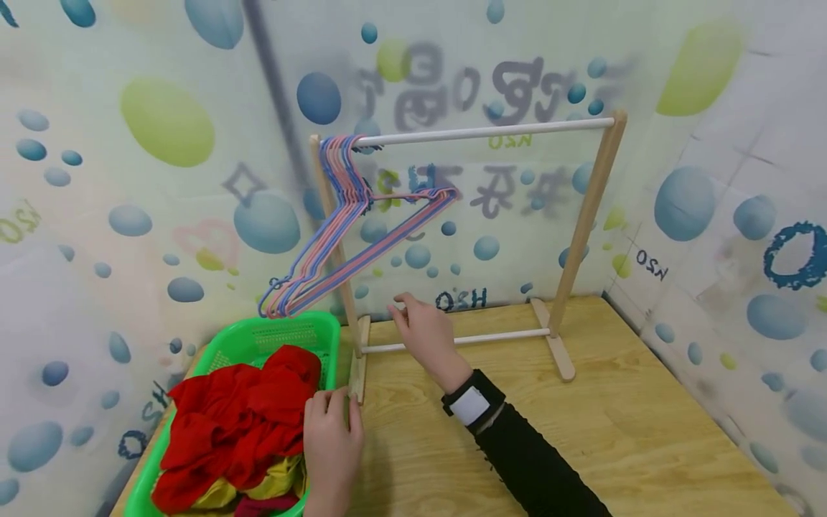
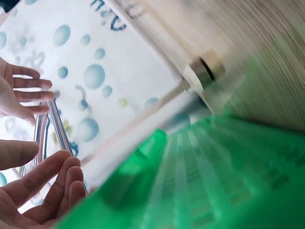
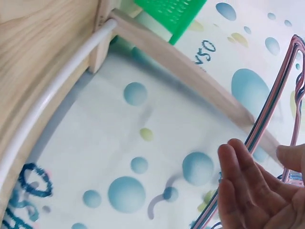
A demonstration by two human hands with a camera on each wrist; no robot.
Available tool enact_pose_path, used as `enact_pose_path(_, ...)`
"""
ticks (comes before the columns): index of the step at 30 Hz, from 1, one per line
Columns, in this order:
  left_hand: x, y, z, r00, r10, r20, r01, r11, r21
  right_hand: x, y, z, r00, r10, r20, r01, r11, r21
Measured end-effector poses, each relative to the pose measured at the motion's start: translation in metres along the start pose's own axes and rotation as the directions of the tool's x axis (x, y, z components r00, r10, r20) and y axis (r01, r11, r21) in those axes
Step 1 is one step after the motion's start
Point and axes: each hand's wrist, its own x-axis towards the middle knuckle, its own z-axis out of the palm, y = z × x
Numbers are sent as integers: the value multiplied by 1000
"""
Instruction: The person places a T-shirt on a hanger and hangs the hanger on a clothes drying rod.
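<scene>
My left hand (image 1: 332, 445) is beside the right rim of a green basket (image 1: 332, 352), fingers loosely bent and nothing between them. Inside the basket lies a heap of red cloth (image 1: 232, 416), with yellow cloth (image 1: 278, 480) showing underneath. Out in front, my right hand (image 1: 426, 334) is raised over the table below a bunch of pink and blue hangers (image 1: 352, 197). Its fingers are relaxed and hold nothing; in the right wrist view the hand (image 3: 262, 195) overlaps the hangers (image 3: 271, 107). The hangers are bunched at the left end of the rack's white top rail (image 1: 491, 132).
A wooden post (image 1: 588, 222) stands at each end of the rack, on flat feet (image 1: 555, 345). A lower white rod (image 1: 497, 336) joins the posts near the tabletop (image 1: 620, 431). Patterned sheets (image 1: 258, 143) enclose the table behind and at the sides.
</scene>
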Motion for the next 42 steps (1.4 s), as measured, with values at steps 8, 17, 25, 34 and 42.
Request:
enact_pose_path(8,3,-13,-15,997,-63,-34,64,998,13,31,-30,10,992,-106,-62,107,994,6)
enact_pose_path(17,10,-17,-24,994,-58,-90,60,998,15,66,-55,14,997,-73,17,70,986,148)
enact_pose_path(25,10,-14,-30,995,-82,-65,82,997,11,93,-71,17,995,66,70,-90,896,435)
enact_pose_path(34,11,-13,-29,995,-96,-41,96,995,3,108,-81,14,974,200,107,-217,686,695)
enact_pose_path(42,10,-11,-29,993,-116,-20,116,993,6,106,-83,4,938,263,224,-338,564,753)
